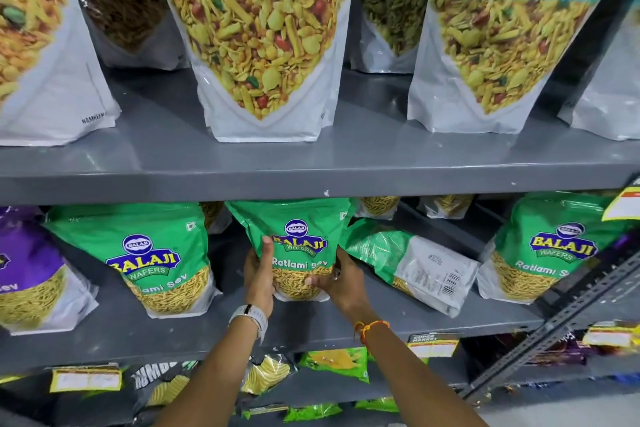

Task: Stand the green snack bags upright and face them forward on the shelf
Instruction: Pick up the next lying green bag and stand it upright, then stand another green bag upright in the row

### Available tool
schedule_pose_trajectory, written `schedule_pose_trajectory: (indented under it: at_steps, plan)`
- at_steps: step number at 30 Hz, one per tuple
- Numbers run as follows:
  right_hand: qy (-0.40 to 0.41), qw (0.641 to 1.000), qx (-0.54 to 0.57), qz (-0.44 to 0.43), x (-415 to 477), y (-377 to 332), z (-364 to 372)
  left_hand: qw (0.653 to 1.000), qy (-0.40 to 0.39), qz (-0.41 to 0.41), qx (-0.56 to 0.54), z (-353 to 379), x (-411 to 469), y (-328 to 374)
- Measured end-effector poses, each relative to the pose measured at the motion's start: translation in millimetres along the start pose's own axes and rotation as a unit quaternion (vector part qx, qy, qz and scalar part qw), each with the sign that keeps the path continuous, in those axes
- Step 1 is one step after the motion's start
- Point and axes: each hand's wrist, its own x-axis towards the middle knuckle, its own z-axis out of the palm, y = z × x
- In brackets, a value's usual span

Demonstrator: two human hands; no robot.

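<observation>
Both of my forearms come up from the bottom edge, cut off before the elbows; on the left wrist is a white watch (250, 315), on the right wrist an orange thread (371, 326). Below them the lowest shelf is dark and blurred, so I can only make out some snack packets and yellow price tags (86, 378).

My left hand (259, 276) and my right hand (341, 279) are closed on the middle green bag (298, 246), one on each lower side. The left thumb lies up along its front, the right thumb presses across the lower front, and the other fingers are hidden behind the bag. This bag stands upright on the grey metal shelf (408, 321), front to me, with the words "Balaji Wafers" and "Ratlami Sev". Its top edge is hidden under the shelf board (311, 180) above.

Just to the right, touching it, another green bag (408, 260) lies on its side with the white back and barcode showing. Two more green bags face forward: one on the left (145, 260), one far right (543, 250), which is partly covered by a yellow tag. A purple bag (24, 270) is cut off at the left edge.

On the upper board stand big "Khatta Mitha Mix" pouches (263, 42), their tops out of view.
</observation>
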Motion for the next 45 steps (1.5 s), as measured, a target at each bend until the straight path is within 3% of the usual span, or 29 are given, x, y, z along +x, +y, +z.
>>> schedule_pose_trajectory:
  at_steps: [4,8,11,14,18,21,23,25,29,33,38,41,45]
  plan:
    - [-0.023,0.999,-0.027,-0.006,3.3,-1.1,-2.3,0.999,0.026,0.016,-0.01,3.0,2.8,-5.3]
    - [-0.094,0.995,-0.042,-0.011,3.9,-0.8,-24.7,0.994,0.07,0.063,0.057,2.3,-4.9,-8.6]
    - [-0.013,0.993,-0.112,-0.02,15.4,-4.9,-65.8,0.956,0.234,0.175,0.039,10.9,-26.8,-20.2]
    - [0.071,0.982,-0.171,-0.039,34.7,-8.9,-119.5,0.934,0.315,0.171,-0.002,43.1,-60.2,-54.7]
    - [0.052,0.954,-0.29,0.054,57.5,1.0,-187.6,0.958,0.236,0.026,0.158,107.9,-74.7,-108.5]
    - [-0.032,0.941,-0.318,0.109,66.9,10.2,-217.6,0.957,0.147,-0.129,0.213,160.3,-72.7,-113.3]
    - [-0.093,0.928,-0.338,0.128,70.1,16.7,-224.2,0.951,0.101,-0.2,0.212,184.6,-67.5,-112.7]
    - [-0.12,0.918,-0.352,0.139,70.0,19.6,-224.7,0.95,0.102,-0.248,0.161,200.8,-61.2,-114.7]
    - [-0.159,0.923,-0.318,0.143,70.4,32.0,-225.7,0.953,0.061,-0.281,0.093,217.2,-66.3,-111.9]
    - [-0.087,0.956,-0.226,0.162,59.3,44.6,-223.7,0.961,0.033,-0.253,0.105,214.3,-72.7,-118.0]
    - [0.0,0.985,-0.069,0.158,51.8,45.6,-220.7,0.989,0.05,-0.101,0.1,202.6,-74.7,-118.1]
    - [0.064,0.983,0.066,0.159,51.1,37.9,-214.7,0.994,-0.001,0.02,0.104,197.2,-62.7,-96.4]
    - [0.107,0.975,0.155,0.115,44.9,36.9,-210.9,0.978,-0.1,0.068,0.169,190.2,-35.9,-67.6]
